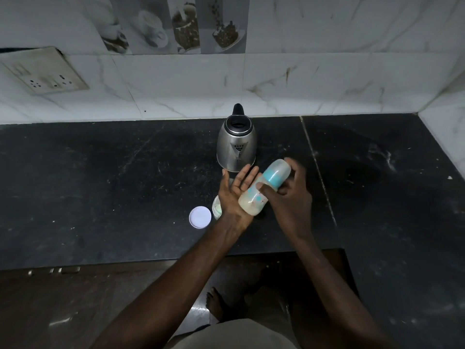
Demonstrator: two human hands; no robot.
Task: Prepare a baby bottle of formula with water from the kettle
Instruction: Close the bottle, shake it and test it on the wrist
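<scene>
There is one baby bottle point(273, 176), held in the air between the person's two hands, above the front part of the dark tabletop point(100, 185). It is tilted, with its capped top pointing up and away towards the wall and its base low and near the person. Pale, milky liquid sits in the lower end. The bottle has one teal band around its upper part, under a clear cap.

The right hand point(289, 195) grasps the bottle, with its fingers curled around the teal band and its thumb pressed on the near side of the body. The left hand point(235, 195) is released, palm up and fingers straight and spread. The lower part of the bottle appears to lie against that palm, near the wrist.

One steel kettle point(236, 144) with a black top stands upright on the tabletop just behind the hands, apart from the bottle. One round white lid point(200, 217) lies flat on the tabletop to the left of the left hand. Just beside the lid, one small open tub point(217, 206) is partly hidden behind that hand.

On the tiled wall there is one socket plate point(47, 71) at the left and a row of four picture tiles point(185, 23) at the top. One bare foot point(214, 303) shows on the floor below the tabletop's edge.
</scene>
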